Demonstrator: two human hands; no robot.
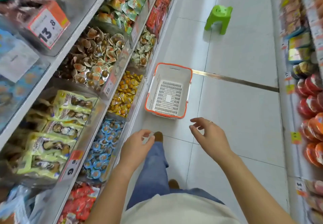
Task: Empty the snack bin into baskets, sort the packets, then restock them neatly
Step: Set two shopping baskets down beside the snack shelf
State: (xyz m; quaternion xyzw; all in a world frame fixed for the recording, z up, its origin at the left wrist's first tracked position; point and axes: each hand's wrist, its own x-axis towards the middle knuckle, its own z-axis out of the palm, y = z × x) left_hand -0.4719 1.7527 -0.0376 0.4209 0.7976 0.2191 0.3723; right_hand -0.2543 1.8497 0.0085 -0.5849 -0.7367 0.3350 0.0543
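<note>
Head view: basket [174, 73] holds nothing; bins [125, 92] hold packets [103, 147].

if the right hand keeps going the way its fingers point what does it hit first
The right hand hangs open over the floor, fingers aimed up and left toward the empty white basket. Its near orange rim looks like first contact, though height above it is unclear.

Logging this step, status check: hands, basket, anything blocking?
Left hand and right hand both open, holding nothing. Basket on floor by the snack bins, empty. Green stool farther down the aisle, not in the way.
</note>
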